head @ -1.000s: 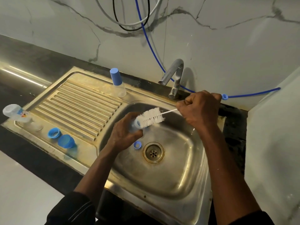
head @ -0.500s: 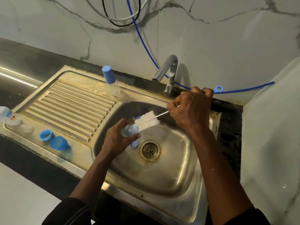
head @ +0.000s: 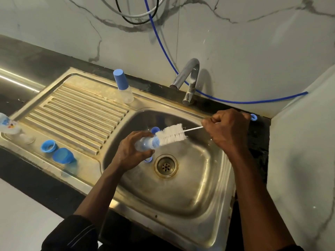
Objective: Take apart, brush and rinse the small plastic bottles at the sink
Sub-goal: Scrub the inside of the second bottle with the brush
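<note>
Bottle (head: 145, 144) over sink (head: 181, 205) bowl, 10 o'clock of drain (head: 165, 166), clenched in L grip (head: 129, 153). R grip (head: 226, 130) grasps brush (head: 171, 134) wire. Bristles mostly outside the neck, same as 1 s ago: prob. mid-scrub, rinse pending. Surface: blue caps (head: 63, 156) at 9, capped bottle (head: 123, 87) at 11, tap (head: 188, 78) at 12. Marble wall behind.

The person is wearing a black top. The left sleeve (head: 72, 234), just in front of the sink's (head: 172, 230) front rim, is showing thin pale lines, and the right sleeve (head: 293, 248) is barely showing.
</note>
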